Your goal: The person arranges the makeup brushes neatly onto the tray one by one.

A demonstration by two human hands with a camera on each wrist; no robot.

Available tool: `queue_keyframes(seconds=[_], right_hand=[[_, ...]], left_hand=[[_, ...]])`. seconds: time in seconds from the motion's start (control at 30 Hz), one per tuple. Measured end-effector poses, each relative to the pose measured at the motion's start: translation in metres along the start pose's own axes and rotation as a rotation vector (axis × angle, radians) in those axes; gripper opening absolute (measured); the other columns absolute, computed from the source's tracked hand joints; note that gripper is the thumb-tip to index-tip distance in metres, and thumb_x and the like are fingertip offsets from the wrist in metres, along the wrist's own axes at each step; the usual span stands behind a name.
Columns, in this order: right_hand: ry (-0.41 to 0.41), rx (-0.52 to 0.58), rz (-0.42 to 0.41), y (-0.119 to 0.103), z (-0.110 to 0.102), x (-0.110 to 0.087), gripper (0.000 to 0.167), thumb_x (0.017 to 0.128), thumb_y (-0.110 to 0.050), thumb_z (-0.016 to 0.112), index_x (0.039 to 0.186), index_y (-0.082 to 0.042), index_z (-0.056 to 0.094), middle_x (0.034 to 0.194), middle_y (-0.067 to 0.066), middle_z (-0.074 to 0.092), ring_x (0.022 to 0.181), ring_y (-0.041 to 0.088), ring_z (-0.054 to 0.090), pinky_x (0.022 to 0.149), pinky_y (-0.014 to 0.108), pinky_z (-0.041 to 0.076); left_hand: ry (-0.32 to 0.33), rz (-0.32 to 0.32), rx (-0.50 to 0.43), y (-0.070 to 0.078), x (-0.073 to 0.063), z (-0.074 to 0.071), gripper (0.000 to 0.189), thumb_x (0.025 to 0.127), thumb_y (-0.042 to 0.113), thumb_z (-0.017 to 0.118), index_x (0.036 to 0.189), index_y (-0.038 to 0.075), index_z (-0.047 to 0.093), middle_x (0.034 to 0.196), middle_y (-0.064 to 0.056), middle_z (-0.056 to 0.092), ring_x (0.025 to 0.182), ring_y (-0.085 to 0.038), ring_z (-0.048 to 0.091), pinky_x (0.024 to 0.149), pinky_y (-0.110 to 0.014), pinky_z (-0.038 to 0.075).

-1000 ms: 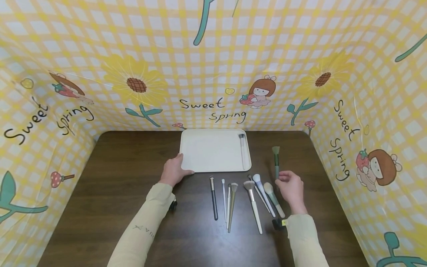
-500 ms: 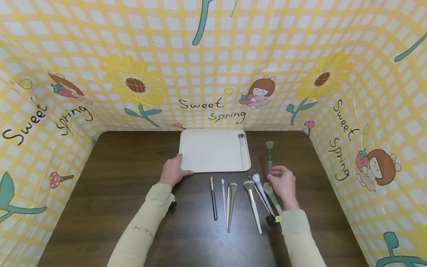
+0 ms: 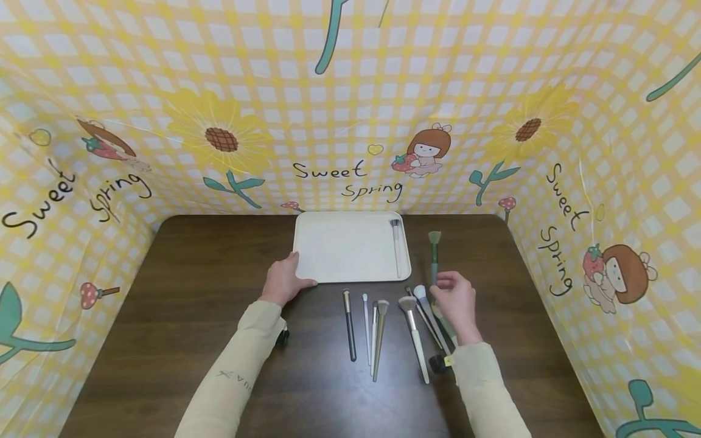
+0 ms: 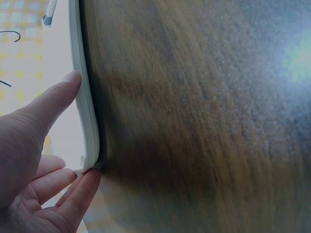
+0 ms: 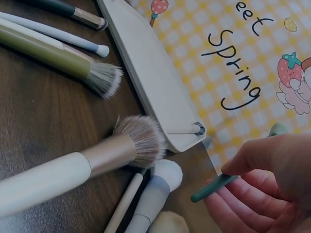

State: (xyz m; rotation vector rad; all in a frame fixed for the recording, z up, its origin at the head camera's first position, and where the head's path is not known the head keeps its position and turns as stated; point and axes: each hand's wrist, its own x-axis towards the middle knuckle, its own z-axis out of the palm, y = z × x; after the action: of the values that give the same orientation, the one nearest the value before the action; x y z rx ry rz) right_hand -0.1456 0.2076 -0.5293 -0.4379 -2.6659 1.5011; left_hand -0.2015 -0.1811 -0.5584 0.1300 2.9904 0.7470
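Right hand [image 3: 457, 304], grip pinched on the green brush [image 3: 435, 252], its bristles pointing away from the person, just right of the white tray [image 3: 344, 248]! Across the way, the left hand [image 3: 281, 281] holds the tray's near-left corner, thumb on the rim. One pale-handled brush [image 3: 397, 250] lies inside; more brushes [image 3: 418, 350] lie on the table [image 3: 219, 261] in front.
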Motion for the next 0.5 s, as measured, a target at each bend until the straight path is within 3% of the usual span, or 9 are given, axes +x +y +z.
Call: queue_keyframes(seconds=[0.2, 0.5], right_hand=[[0.014, 0.009, -0.021, -0.005, 0.004, 0.0, 0.027, 0.088, -0.002, 0.07, 0.115, 0.002, 0.067, 0.105, 0.021, 0.072, 0.09, 0.034, 0.071, 0.063, 0.031, 0.059], [0.019, 0.015, -0.077, -0.008, 0.015, 0.001, 0.03, 0.089, -0.001, 0.071, 0.117, 0.003, 0.066, 0.107, 0.021, 0.072, 0.091, 0.034, 0.071, 0.072, 0.035, 0.057]], left_hand=[[0.003, -0.006, -0.002, 0.0, -0.001, 0.0, 0.091, 0.078, 0.034, 0.09, 0.143, -0.014, 0.048, 0.144, -0.033, 0.048, 0.125, -0.05, 0.052, 0.103, -0.053, 0.045], [0.006, -0.007, -0.001, 0.0, -0.001, 0.001, 0.091, 0.079, 0.033, 0.09, 0.143, -0.014, 0.047, 0.144, -0.032, 0.049, 0.126, -0.049, 0.052, 0.103, -0.053, 0.045]])
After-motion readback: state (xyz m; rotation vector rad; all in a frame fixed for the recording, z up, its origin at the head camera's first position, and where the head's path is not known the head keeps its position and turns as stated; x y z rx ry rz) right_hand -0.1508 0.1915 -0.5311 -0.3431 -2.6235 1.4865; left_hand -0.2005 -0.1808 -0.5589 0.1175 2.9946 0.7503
